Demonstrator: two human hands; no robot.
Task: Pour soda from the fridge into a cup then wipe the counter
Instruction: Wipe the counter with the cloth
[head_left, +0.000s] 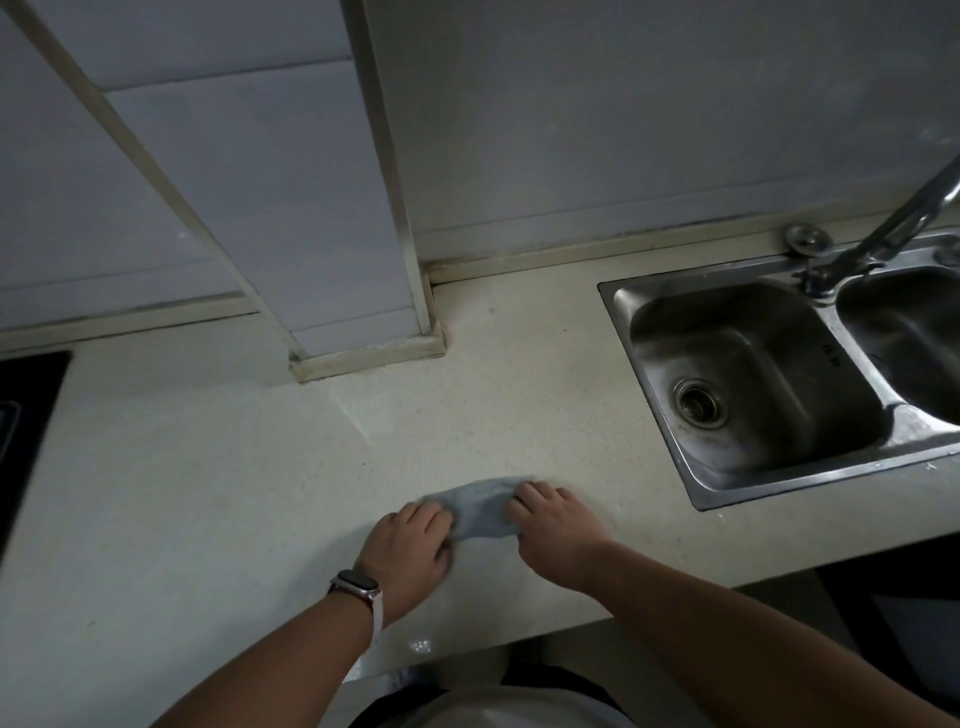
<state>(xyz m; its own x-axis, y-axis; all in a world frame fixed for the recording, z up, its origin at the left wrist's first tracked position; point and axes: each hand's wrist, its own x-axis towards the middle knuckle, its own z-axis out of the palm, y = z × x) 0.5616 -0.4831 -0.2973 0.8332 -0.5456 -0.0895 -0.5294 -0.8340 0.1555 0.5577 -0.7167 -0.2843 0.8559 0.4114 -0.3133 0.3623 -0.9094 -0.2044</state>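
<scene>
A small grey-blue cloth (480, 506) lies bunched on the pale speckled counter (208, 467), near its front edge. My left hand (408, 551), with a watch on the wrist, grips the cloth's left end with curled fingers. My right hand (553, 530) grips the cloth's right end, fingers curled over it. Both hands rest on the counter with the cloth stretched between them. No soda or cup is in view.
A steel double sink (753, 384) with a drain is set into the counter at the right, its tap (883, 228) reaching over it. A tiled pillar (363, 260) juts out from the back wall. A black hob edge (26, 415) shows at far left.
</scene>
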